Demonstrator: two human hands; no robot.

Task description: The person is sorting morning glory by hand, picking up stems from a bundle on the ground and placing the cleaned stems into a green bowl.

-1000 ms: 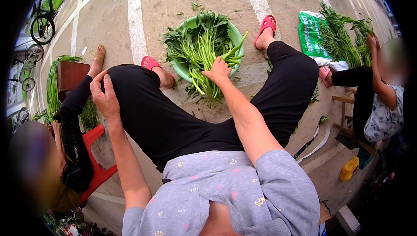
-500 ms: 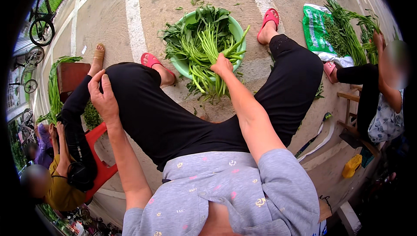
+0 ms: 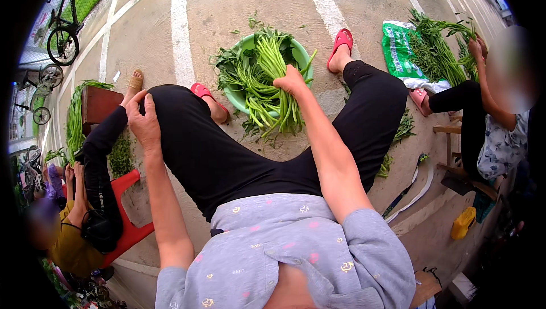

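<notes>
Above a pale green basin [image 3: 307, 69] between my feet, my right hand [image 3: 291, 81] is closed round a bunch of long-stemmed greens [image 3: 274, 57]. Light green stems fan out from the fist toward the far side and also hang over the near rim. Dark leafy greens [image 3: 228, 65] fill the basin's left part and spill over its edge. My left hand [image 3: 144, 122] rests on my left knee, holding nothing, its fingers stretched out and the thumb apart.
At the right a person handles greens beside a green and white sack [image 3: 395, 53]. To the left another person sits near a red plastic stool [image 3: 128, 209] and a brown box [image 3: 102, 104] with greens. Bicycles [image 3: 63, 42] stand far left. Leaf scraps [image 3: 254, 21] lie beyond the basin.
My right hand has turned the bunch, so more stems point to the far side and over the leaves. My left hand stays on the knee. The whole view has shifted slightly.
</notes>
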